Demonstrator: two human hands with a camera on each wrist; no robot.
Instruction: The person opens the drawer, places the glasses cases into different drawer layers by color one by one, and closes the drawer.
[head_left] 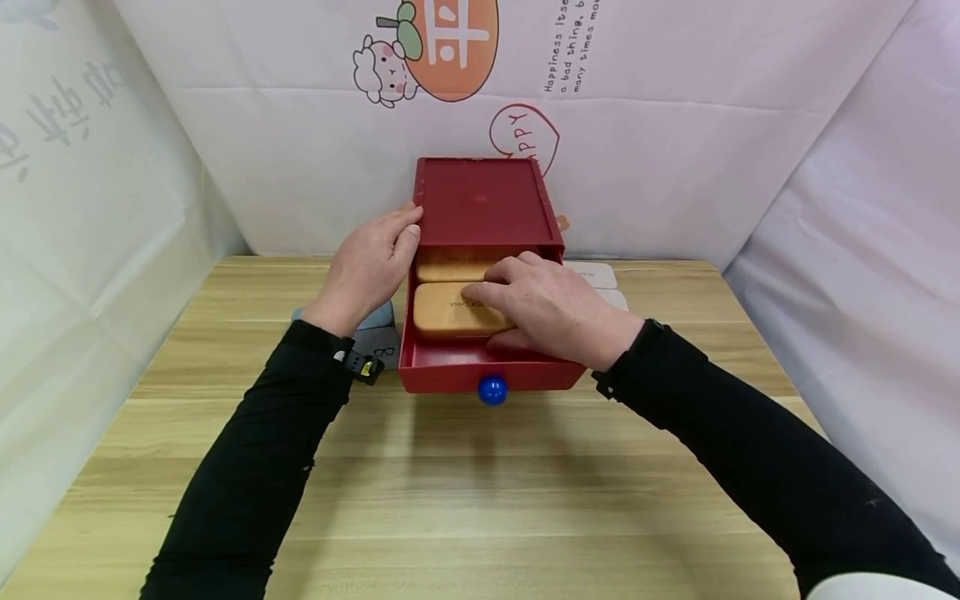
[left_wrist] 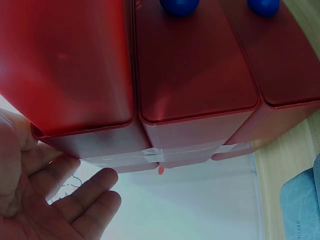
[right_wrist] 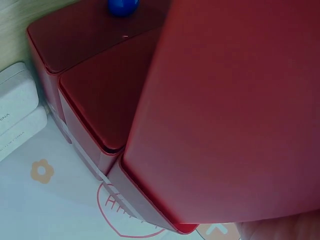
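Note:
A red drawer cabinet (head_left: pixel 480 204) stands at the back of the table with its top drawer (head_left: pixel 442 355) pulled out. Two tan glasses cases lie flat inside, a front case (head_left: pixel 438 312) and a rear case (head_left: pixel 446 265). Over the front one is my right hand (head_left: pixel 562 307); its fingers and thumb hold that case's right part from above, and the thumb tip is partly hidden. My left hand (head_left: pixel 372 262) rests against the cabinet's upper left edge, its fingers fairly straight in the left wrist view. The right wrist view mostly shows the drawer's side (right_wrist: pixel 235 110).
A blue knob (head_left: pixel 492 390) sticks out from the drawer front. Left of the cabinet lie a blue case (head_left: pixel 381 316) and a grey case (head_left: pixel 375 342), partly behind my left wrist. White cases (head_left: pixel 594 274) lie to its right. A printed cloth (head_left: pixel 675 158) hangs behind.

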